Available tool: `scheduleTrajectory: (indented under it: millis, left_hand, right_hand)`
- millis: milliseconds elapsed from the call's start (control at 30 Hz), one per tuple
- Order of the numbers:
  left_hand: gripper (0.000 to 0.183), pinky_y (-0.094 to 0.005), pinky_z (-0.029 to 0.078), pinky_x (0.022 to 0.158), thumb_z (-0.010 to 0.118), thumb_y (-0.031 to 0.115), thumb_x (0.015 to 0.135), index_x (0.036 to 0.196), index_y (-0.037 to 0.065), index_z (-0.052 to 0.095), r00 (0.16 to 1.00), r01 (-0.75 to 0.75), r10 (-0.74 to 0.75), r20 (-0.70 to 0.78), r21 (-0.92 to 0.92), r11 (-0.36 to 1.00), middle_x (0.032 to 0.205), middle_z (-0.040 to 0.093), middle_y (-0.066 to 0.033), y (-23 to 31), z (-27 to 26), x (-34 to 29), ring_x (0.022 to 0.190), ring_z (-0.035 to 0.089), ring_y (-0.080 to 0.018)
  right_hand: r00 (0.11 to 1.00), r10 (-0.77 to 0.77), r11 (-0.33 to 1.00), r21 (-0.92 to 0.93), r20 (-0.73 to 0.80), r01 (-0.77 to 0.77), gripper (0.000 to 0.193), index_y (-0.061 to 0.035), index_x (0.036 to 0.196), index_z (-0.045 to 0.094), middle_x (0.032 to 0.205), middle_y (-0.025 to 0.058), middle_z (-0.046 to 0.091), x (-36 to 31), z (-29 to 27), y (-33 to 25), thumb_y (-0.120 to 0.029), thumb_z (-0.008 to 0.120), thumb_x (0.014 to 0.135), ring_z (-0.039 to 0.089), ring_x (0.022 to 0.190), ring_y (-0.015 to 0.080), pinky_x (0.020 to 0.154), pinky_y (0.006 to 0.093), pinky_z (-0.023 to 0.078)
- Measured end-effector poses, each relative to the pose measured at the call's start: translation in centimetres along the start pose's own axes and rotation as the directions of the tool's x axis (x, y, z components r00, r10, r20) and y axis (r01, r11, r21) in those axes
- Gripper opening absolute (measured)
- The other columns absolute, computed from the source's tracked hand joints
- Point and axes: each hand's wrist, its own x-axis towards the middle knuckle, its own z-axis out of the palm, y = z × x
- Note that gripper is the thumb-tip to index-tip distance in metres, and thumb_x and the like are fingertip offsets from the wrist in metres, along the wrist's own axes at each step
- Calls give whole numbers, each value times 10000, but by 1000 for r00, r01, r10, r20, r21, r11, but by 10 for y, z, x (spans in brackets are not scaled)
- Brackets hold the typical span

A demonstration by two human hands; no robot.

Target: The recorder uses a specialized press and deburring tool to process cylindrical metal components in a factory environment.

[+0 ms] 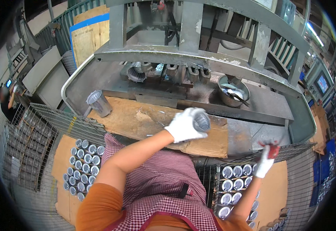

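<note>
Here's your left hand over the cardboard-topped table, gloved fingers curled round a grey metal cylinder, its round end showing beyond the glove. Out on the other side, your right hand has its fingers closed about a red item; what exactly that is, you can't tell from here. A second cylinder stands slightly tilted at the table's left end, and beyond it one ribbed part sits up at the machine. So where are you? Midway through a repeating run, by the look of it: rows of similar pieces fill the left stack and more line the right stack. Which batch is finished and which is waiting, nothing here settles; the one in your grip and the one standing both look yet to be stacked.
</note>
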Motion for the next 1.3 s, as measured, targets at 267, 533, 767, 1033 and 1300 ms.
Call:
scheduleTrajectory:
  millis: [267, 533, 767, 1033, 1300]
  left_hand:
    - [543, -458, 429, 799, 729, 445, 669, 1131, 186, 611, 916, -365, 256, 309, 378, 851, 1084, 556, -132, 44, 49, 6, 985, 558, -334]
    - [510, -473, 431, 854, 725, 483, 666, 1065, 176, 646, 897, -432, 345, 277, 383, 816, 1177, 555, -154, 35, 48, -8, 1073, 550, -340]
    - [439, -496, 420, 924, 761, 456, 635, 950, 162, 678, 912, -407, 400, 90, 306, 860, 1240, 547, -176, 26, 37, -17, 1094, 548, -378]
    - [434, -475, 450, 873, 843, 345, 564, 855, 122, 611, 876, -443, 475, -85, 249, 861, 1115, 567, -217, 10, 24, -28, 1002, 567, -397]
    - [552, -482, 364, 968, 870, 338, 570, 994, 160, 566, 863, -452, 495, -105, 281, 847, 1279, 472, -211, -1, 37, -34, 1138, 479, -394]
  right_hand:
    - [636, 445, 887, -210, 630, -412, 559, -42, 1159, 616, 971, 45, 659, -122, 36, -38, -364, 814, 746, 588, 857, 117, 775, 290, 489]
    - [590, 476, 873, -430, 652, -229, 635, -43, 1166, 636, 1028, 158, 696, -99, 63, -66, -512, 745, 753, 668, 962, 253, 853, 328, 497]
    - [570, 463, 859, -503, 678, -99, 640, -53, 1039, 636, 996, 186, 684, -94, 70, -77, -627, 671, 757, 650, 954, 359, 821, 388, 503]
    - [501, 417, 867, -497, 758, 31, 644, -82, 1075, 622, 976, 212, 674, -95, 71, -93, -660, 602, 790, 636, 950, 392, 814, 423, 500]
    - [495, 438, 823, -556, 751, 115, 641, -72, 1010, 594, 902, 207, 674, -93, 63, -99, -674, 592, 790, 640, 879, 400, 770, 445, 497]
